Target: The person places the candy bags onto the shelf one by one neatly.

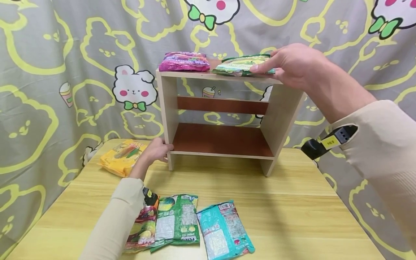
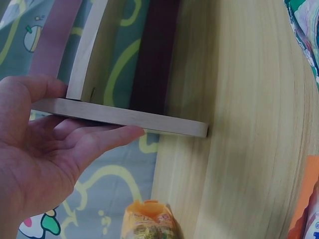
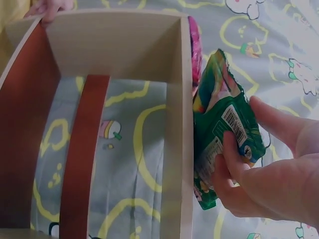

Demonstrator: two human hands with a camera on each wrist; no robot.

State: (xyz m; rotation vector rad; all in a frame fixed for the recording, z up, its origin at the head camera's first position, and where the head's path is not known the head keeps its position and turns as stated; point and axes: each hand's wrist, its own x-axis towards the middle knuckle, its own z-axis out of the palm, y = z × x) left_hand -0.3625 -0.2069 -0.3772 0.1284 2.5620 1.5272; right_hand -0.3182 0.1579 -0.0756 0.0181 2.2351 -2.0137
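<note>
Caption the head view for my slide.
Right hand sets a green packet atop the wooden shelf; left hand steadies its side.

The right hand [image 1: 292, 66] rests on a packet [image 1: 242, 65] atop the shelf unit [image 1: 221, 108]; a second packet [image 1: 184, 61] lies left of it. The left hand [image 1: 157, 150] touches the unit's lower left corner; another packet [image 1: 120, 157] lies left of it, three packets [image 1: 185, 225] nearer the person, on the table [image 1: 292, 209].

green packet [image 1: 244, 65], magenta packet [image 1: 184, 61], yellow packet [image 1: 121, 156]
</note>
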